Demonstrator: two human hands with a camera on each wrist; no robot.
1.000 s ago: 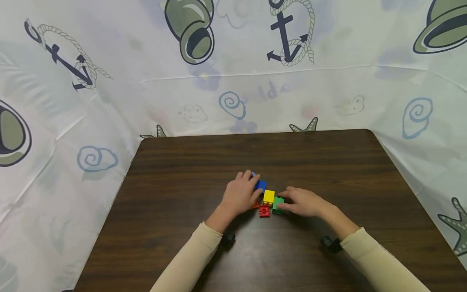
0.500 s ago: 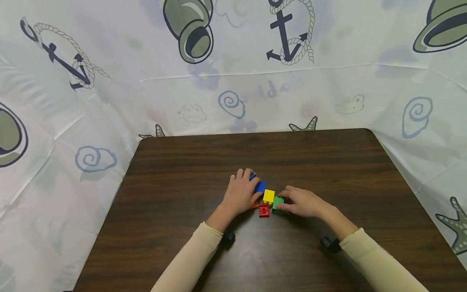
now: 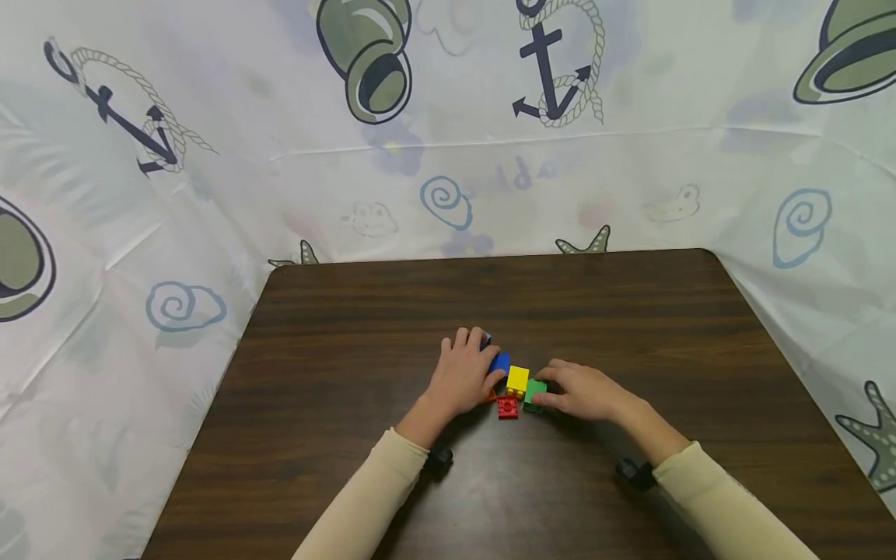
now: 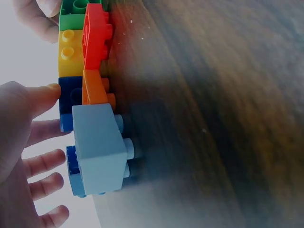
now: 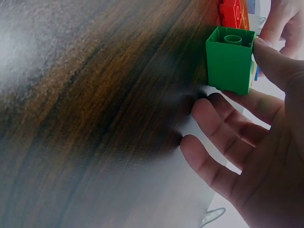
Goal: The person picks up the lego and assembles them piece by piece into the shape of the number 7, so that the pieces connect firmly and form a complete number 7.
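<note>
Fingers of right hand (image 3: 584, 390): pinching green block (image 5: 229, 66); of left hand (image 3: 456, 374): unclenched, touching blue block (image 4: 71, 89). Likely light, stiff; best held by sides.

room before red brick (image 3: 507, 408); yellow brick (image 3: 518, 379) blocks beyond

Arms (image 3: 360, 498) converging, the left hand (image 3: 458, 377) and the right hand (image 3: 582, 390) each pinch between thumb (image 5: 273, 61) and forefinger (image 5: 261, 105).
</note>
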